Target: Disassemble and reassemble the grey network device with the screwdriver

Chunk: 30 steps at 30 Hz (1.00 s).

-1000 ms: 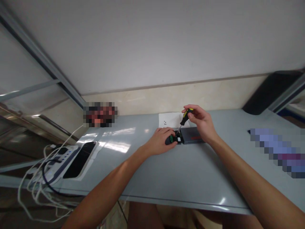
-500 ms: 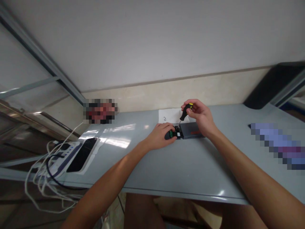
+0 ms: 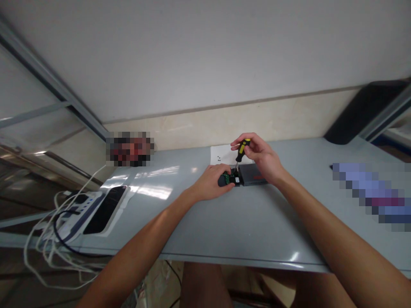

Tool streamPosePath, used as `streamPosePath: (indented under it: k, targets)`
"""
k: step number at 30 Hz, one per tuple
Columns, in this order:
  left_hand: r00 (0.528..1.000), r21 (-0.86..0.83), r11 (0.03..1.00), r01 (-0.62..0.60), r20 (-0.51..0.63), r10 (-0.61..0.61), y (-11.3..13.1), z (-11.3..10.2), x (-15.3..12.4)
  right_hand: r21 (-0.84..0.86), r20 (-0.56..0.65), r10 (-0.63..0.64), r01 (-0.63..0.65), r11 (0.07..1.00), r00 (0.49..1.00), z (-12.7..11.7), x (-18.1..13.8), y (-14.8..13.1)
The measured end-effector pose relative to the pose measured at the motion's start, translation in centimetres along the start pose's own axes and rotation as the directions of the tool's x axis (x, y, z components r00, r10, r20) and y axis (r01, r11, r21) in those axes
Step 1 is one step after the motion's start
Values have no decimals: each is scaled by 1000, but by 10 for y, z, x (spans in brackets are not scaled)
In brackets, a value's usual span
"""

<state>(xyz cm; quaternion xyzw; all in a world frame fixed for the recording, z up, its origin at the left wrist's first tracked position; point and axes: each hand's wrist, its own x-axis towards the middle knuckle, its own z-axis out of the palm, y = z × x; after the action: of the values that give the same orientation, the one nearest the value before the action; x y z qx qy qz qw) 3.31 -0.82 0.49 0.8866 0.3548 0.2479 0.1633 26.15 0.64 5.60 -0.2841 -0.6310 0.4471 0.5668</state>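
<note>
My right hand [image 3: 261, 157] pinches the black and yellow handle of a small screwdriver [image 3: 241, 149], held nearly upright with its tip down on a small black device [image 3: 228, 179] showing a green circuit board. My left hand [image 3: 210, 182] is closed round that device and holds it down on the grey table [image 3: 224, 226]. A flat grey box [image 3: 252, 174] lies right behind the device, under my right wrist.
A white sheet of paper [image 3: 220, 155] with several small dark specks lies by the wall behind my hands. At the table's left end sit a black phone [image 3: 104, 209] on a white pad, a white power strip [image 3: 72, 214] and tangled cables [image 3: 48, 252]. A dark object [image 3: 359, 113] leans at the far right.
The view has drifted a little, so both hands sit slightly further left and higher. The screwdriver stays on the device, its handle turned slightly in my fingers.
</note>
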Motion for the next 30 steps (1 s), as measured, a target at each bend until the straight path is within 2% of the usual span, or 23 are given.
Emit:
streamPosePath:
  k: [3,6,8,12,18,22,30]
  targets:
    - [999,2,999,-42,-6,42,-3,2,0,-11,-44,9,-10,1000,999,-6,1,4]
    - [997,5,998,-69,-25,69,-6,4,-1,-108,-168,-43,25,994,985,-12,3,11]
    - [997,8,997,-76,-29,76,-7,5,-1,-132,-196,-80,55,990,977,-13,3,15]
    - [998,15,998,-63,-27,63,-6,5,0,-53,-160,-109,102,993,981,-8,1,16]
    - [998,17,999,-51,-31,52,-6,6,0,-52,-139,-109,102,993,984,-1,0,8]
    - [998,9,998,-62,-32,62,-6,6,1,-73,-150,-77,67,995,986,-3,3,9]
    - [997,8,997,-71,-27,71,-5,5,1,-34,-108,-96,93,995,989,-7,1,17]
